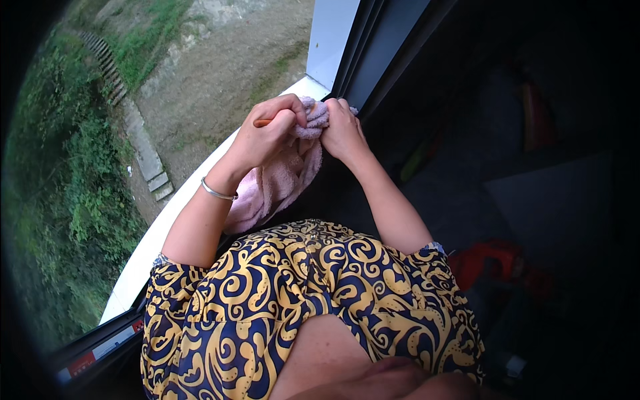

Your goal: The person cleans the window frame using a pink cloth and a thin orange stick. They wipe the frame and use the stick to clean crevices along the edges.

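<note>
A pale pink towel (283, 179) is bunched between my hands at the far corner of the window, its loose end draping back over the sill toward my body. My left hand (267, 133) is closed around the gathered towel and the thin brown handle (262, 123) of some tool; the tool's other end is hidden in the cloth. Fingers of my right hand (343, 130) grip the towel's other side, close against the dark window frame (373, 47).
A white outer ledge (175, 217) curves along my left, with a drop to bushes (87, 153) and concrete steps (142, 150) outside. To the right, the dim room holds a red object (490, 260) whose kind I cannot make out.
</note>
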`<state>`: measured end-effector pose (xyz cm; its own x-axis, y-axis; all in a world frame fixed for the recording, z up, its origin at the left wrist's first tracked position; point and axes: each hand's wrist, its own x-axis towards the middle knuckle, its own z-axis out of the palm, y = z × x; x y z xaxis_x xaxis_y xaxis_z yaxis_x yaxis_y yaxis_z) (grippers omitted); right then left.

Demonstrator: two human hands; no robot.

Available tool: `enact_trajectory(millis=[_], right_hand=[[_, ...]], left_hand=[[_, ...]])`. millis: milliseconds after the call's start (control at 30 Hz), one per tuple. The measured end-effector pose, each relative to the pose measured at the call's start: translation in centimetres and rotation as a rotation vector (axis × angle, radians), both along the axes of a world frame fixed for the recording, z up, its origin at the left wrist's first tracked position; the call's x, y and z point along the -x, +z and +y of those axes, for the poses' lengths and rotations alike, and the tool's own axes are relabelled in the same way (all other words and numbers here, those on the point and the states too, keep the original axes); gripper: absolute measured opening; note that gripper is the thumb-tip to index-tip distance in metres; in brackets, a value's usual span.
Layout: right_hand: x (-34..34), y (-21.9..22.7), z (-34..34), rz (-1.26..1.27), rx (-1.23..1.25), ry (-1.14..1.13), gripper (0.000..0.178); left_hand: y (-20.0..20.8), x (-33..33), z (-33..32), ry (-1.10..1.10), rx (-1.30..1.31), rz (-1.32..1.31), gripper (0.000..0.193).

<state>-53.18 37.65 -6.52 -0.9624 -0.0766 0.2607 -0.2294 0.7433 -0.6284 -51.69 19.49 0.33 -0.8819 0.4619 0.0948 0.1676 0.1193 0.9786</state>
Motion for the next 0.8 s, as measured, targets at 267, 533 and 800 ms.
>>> enact_trajectory(millis=[267,533,800], right_hand=[[0.4,1.6,-2.2,-0.169,-0.418,0.092,0.027],[1.0,0.0,-3.0,-0.098,-0.426,0.179,0.024],[-0.2,-2.0,0.6,0.157,-0.004,0.203,0.064]], left_hand=[[-6.3,-1.9,-2.0,0.361,-0.419,-0.217,0.019],[-8.7,-3.2,-2.7,0.396,-0.434,-0.118,0.018],[-7.7,-3.9,-2.9,0.479,-0.456,-0.151,0.018]])
